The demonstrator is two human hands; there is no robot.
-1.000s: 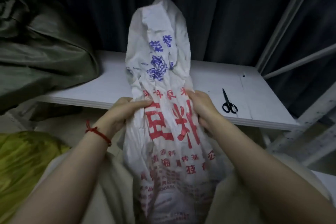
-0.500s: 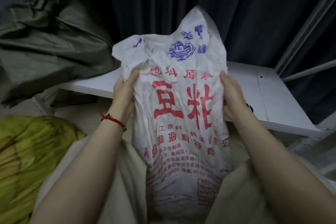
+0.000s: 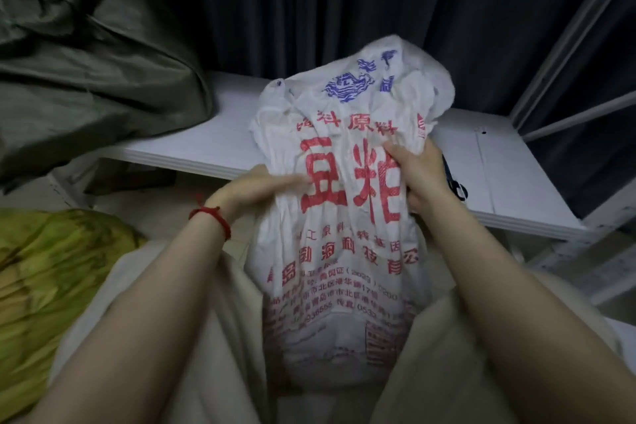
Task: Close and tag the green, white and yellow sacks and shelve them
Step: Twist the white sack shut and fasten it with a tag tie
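A white woven sack (image 3: 344, 251) with red and blue print stands upright between my knees, its crumpled top leaning over the white shelf board (image 3: 213, 144). My left hand (image 3: 254, 188), blurred, lies with straight fingers against the sack's left side at the big red characters. My right hand (image 3: 418, 170) grips the sack's right edge, thumb on the front. A dark green sack (image 3: 86, 72) lies on the shelf at the left. A yellow sack (image 3: 48, 282) lies on the floor at the lower left.
Black scissors (image 3: 456, 186) lie on the shelf board, mostly hidden behind my right hand. White metal shelf posts (image 3: 564, 45) rise at the right. A dark curtain (image 3: 327, 3) hangs behind the shelf.
The sack's top has sunk lower and crumpled toward the right. My left hand slid down and inward across the sack's front; my right hand shifted its hold on the right edge.
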